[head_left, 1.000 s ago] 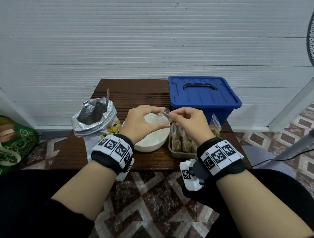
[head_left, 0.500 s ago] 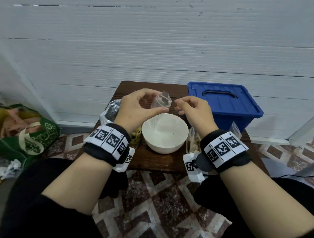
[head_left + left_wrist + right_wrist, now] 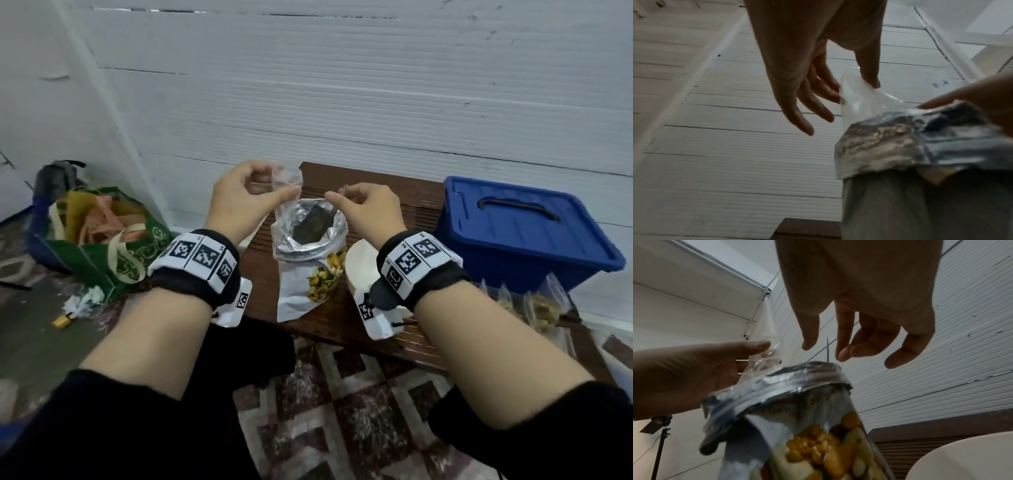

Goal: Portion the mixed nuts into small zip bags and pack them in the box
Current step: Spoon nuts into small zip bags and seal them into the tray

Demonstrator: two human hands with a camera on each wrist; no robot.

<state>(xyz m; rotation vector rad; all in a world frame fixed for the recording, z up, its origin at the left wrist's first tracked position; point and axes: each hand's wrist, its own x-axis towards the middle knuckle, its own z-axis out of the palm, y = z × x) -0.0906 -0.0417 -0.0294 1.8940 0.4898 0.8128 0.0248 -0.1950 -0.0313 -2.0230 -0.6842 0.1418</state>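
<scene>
Between the left hand's point(image 3: 239, 198) thumb and fingers, the small clear plastic zip bag point(image 3: 286, 181) is pinched, hanging above the open foil nut pouch point(image 3: 308, 253). The right hand point(image 3: 368, 212), just beside, holds nothing, fingers loosely curled.

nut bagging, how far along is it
Done: several filled zip bags stand at the table's right edge. In hand: the left hand pinches an empty zip bag above the open nut pouch; the right hand holds nothing. Left: filling it, and packing, since the blue box is lidded.
</scene>
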